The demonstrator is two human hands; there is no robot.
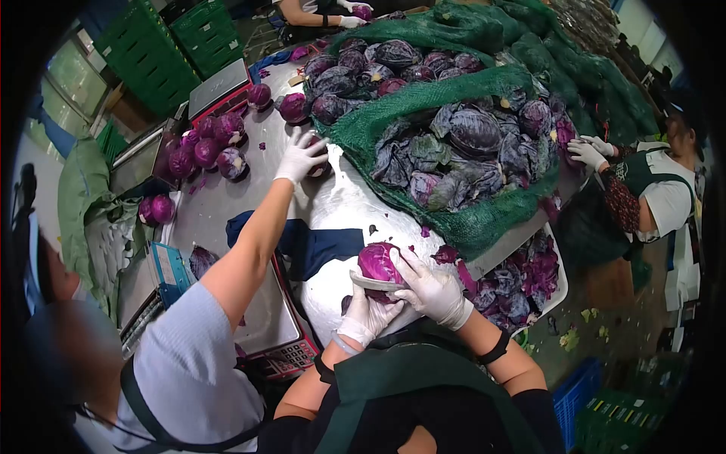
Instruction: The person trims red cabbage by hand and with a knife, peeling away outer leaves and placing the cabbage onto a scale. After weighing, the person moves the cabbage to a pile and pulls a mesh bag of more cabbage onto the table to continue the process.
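A peeled red cabbage (377, 261) is held low over the white table covering, close to my body. My gloved left hand (366, 316) cups it from below, fingers closed around its underside. Across the near side of the cabbage lies a knife with a grey metal blade (376, 284). My gloved right hand (432, 290) closes around the knife's right end, its fingertips against the cabbage; the handle is hidden in the hand. Loose purple leaves (445, 254) lie just beyond my right hand.
A green mesh sack (484, 219) of unpeeled cabbages (473, 132) fills the far right. A co-worker's gloved hand (301, 159) reaches in from the left near peeled cabbages (206, 151). A scale (283, 356), blue cloth (321, 250) and leaf-filled tray (561, 284) flank me. Another person (658, 181) works at right.
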